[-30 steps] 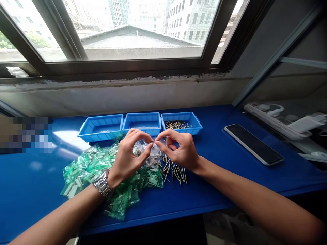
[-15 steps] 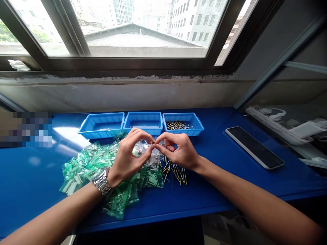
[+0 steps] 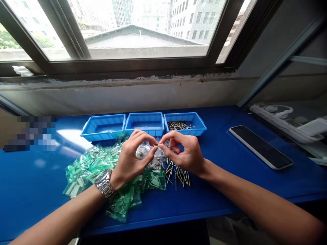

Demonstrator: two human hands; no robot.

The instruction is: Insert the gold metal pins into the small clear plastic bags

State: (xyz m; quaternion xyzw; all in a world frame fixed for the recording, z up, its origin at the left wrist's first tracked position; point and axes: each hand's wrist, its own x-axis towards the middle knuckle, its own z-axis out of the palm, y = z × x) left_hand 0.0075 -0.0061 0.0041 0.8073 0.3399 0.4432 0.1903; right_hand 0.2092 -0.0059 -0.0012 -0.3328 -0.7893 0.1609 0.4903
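Observation:
My left hand [image 3: 135, 153] and my right hand [image 3: 185, 149] meet fingertip to fingertip above the small bags. Thumb and forefinger of each are pinched on a tiny part between them, too small to make out. Green plastic bags [image 3: 89, 163] holding pale pieces are heaped under and around my left hand. Clear bags [image 3: 155, 158] show behind the fingertips. Loose metal pins [image 3: 178, 173], brass and silver in colour, lie on the blue table below my right hand.
Three blue trays stand at the back: left [image 3: 103, 127], middle [image 3: 145, 123], and right [image 3: 185, 124] with many pins. A phone [image 3: 260, 146] lies at the right, near a white case [image 3: 286, 122]. The window [image 3: 143, 64] is behind.
The whole view has shifted slightly, so table and trays appear a little further right. Both hands keep their fingertip pinch, with the fingertips marginally further apart.

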